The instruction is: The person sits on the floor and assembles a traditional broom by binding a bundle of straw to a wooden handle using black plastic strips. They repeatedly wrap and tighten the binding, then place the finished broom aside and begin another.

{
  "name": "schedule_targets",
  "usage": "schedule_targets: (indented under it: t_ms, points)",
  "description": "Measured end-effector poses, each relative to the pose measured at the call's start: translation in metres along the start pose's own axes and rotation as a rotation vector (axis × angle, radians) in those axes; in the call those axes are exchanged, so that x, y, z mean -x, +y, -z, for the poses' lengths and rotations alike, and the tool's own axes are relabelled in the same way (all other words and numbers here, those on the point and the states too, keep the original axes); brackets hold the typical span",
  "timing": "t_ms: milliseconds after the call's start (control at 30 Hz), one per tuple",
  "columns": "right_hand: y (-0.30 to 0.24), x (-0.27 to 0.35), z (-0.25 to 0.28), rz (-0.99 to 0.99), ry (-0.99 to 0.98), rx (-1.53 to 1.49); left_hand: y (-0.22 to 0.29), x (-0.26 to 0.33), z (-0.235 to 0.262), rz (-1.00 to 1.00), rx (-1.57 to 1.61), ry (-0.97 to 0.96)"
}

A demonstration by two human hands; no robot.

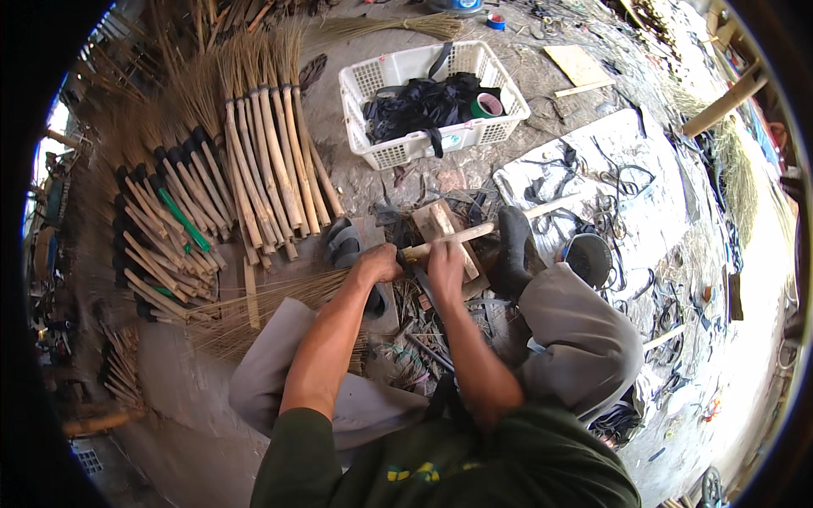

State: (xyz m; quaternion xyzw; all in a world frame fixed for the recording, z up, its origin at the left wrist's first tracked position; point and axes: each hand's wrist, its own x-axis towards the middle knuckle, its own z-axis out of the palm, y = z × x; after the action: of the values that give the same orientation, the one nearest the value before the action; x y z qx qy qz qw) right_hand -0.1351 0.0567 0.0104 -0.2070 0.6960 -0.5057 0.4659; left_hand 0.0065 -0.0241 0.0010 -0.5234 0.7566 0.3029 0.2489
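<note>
A broom lies across in front of me, its thin brown bristles (262,306) spreading to the left and its pale wooden handle (487,229) running up to the right. My left hand (381,264) is closed around the broom where bristles and handle meet. Close to its right, my right hand (445,267) is closed beside the handle. A dark flat strip (421,278) stretches from the joint to my right hand, whose fingertips are partly hidden. Beneath the handle sits a wooden block (434,222). A black boot (513,250) on my right foot is beside the handle.
Several finished-looking brooms (271,161) lie in rows at the left. A white plastic basket (373,151) holds black strips and a tape roll (486,106). Right of the boot stand a black bowl (588,259) and a white sheet (656,182) strewn with strips.
</note>
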Motion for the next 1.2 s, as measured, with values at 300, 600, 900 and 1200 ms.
schedule_targets:
  t_ms: [300,600,900,1200]
  points:
    - [0.112,-0.019,-0.014,-0.03,-0.621,0.131,0.006,0.01,0.011,0.03,0.185,-0.077]
    - [-0.009,0.027,0.046,0.194,-0.652,0.077,0.01,0.033,-0.02,-0.058,-0.113,0.361]
    - [0.05,-0.154,-0.119,0.469,-1.154,1.19,0.012,0.035,-0.027,-0.018,0.136,0.597]
    - [-0.056,-0.104,-0.098,0.401,-0.44,0.714,0.017,0.04,-0.031,-0.102,-0.053,0.587]
